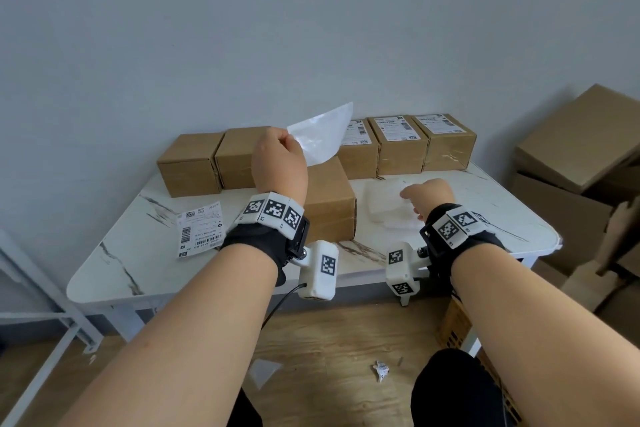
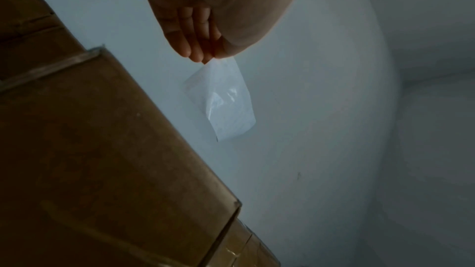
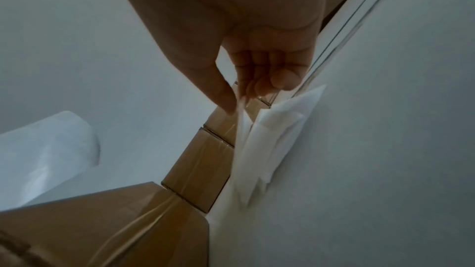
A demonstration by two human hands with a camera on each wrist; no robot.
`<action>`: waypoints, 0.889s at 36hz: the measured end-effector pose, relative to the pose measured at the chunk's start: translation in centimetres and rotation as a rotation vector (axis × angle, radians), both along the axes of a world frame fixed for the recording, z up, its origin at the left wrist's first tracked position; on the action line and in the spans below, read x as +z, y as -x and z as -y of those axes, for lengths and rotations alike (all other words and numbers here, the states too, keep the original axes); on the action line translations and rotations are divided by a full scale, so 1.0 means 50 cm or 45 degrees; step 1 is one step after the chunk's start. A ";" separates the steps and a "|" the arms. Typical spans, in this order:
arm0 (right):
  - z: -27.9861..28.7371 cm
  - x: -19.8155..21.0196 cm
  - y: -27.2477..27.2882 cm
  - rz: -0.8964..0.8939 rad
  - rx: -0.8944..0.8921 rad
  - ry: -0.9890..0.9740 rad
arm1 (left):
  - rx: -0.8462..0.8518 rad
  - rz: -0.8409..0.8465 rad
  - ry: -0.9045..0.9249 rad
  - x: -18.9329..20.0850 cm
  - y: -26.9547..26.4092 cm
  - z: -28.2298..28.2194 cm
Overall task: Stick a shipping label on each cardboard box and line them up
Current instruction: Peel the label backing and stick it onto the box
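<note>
My left hand [image 1: 280,156] is raised above the boxes and pinches one corner of a glossy translucent sheet [image 1: 322,139], which hangs free in the left wrist view [image 2: 223,103]. An unlabelled cardboard box [image 1: 329,201] stands alone in the middle of the table, just under that hand. My right hand [image 1: 422,194] pinches a thin white sheet [image 3: 241,121] at a pile of white sheets [image 1: 391,208]. Three labelled boxes [image 1: 398,146] line the back right. Two plain boxes [image 1: 188,163] stand at the back left. A printed shipping label [image 1: 199,232] lies on the table's left.
The white marble table [image 1: 138,270] stands against a grey wall. Large cardboard cartons [image 1: 571,149] are stacked on the floor to the right. A white metal frame [image 1: 34,288] stands at the left. Paper scraps [image 1: 381,369] lie on the wooden floor.
</note>
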State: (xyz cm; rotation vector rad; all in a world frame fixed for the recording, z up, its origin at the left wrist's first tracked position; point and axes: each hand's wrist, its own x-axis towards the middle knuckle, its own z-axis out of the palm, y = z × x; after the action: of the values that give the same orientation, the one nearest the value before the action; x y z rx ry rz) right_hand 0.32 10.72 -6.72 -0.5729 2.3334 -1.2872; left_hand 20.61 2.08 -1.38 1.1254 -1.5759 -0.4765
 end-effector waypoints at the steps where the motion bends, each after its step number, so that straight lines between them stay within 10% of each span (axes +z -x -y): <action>1: 0.000 0.003 -0.002 -0.051 -0.007 0.006 | -0.007 0.008 0.018 0.000 0.000 -0.001; 6: 0.000 0.045 -0.043 -0.291 0.083 0.310 | -0.026 0.054 0.170 0.004 -0.003 -0.006; 12: -0.004 0.124 -0.124 -0.077 0.327 0.659 | -0.048 0.167 0.320 0.009 -0.004 -0.024; 32: 0.001 0.169 -0.162 -0.003 0.317 0.682 | -0.248 0.344 0.650 -0.007 -0.012 -0.049</action>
State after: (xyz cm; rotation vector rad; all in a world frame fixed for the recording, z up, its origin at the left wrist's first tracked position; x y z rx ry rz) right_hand 8.44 10.69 1.71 -0.9912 1.8308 -1.7833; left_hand 21.22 4.54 -1.74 0.6658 -1.9135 -0.0323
